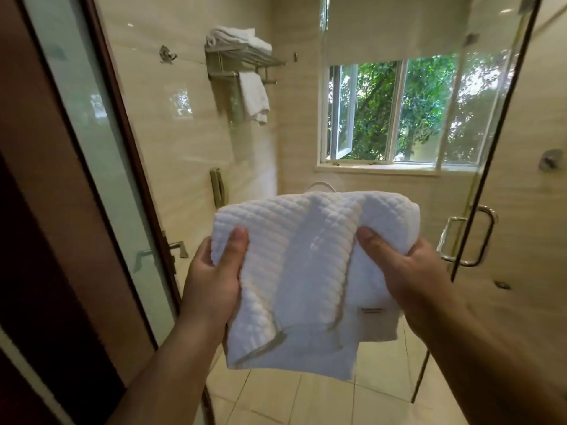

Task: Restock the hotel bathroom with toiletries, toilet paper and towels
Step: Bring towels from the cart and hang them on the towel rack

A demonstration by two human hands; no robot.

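A white towel (306, 271) was held up in mid-air at the centre of the view, in front of the person and above a floor of pale beige square tiles (306, 394). Its cloth was thick and soft, woven in a raised, ribbed waffle pattern, and it was loosely folded, with a smooth flat band running down the middle and stitched hems hanging at the bottom. A small label (371, 311) showed near its lower right edge; the print was too small to read. The left grip (214, 280) clasped the towel's left edge, thumb (236, 250) pressed on the front and fingers curled behind. The right grip (408, 271) bunched the upper right part of the cloth, thumb (377, 243) on top and fingers wrapped under. High on the glossy beige tiled wall (168, 133) was a metal towel rack (245, 58) of thin bars, with folded white towels (236, 38) on its top and another white towel (254, 96) draped from the rail below. To the right was a white-framed window (399, 111), one pane swung open onto green leaves, under a pale roller blind (383, 26). A clear glass shower door (506, 148) with a rounded chrome handle (469, 237) stood at the right. At the left was a dark wooden door with a frosted glass panel (92, 148).
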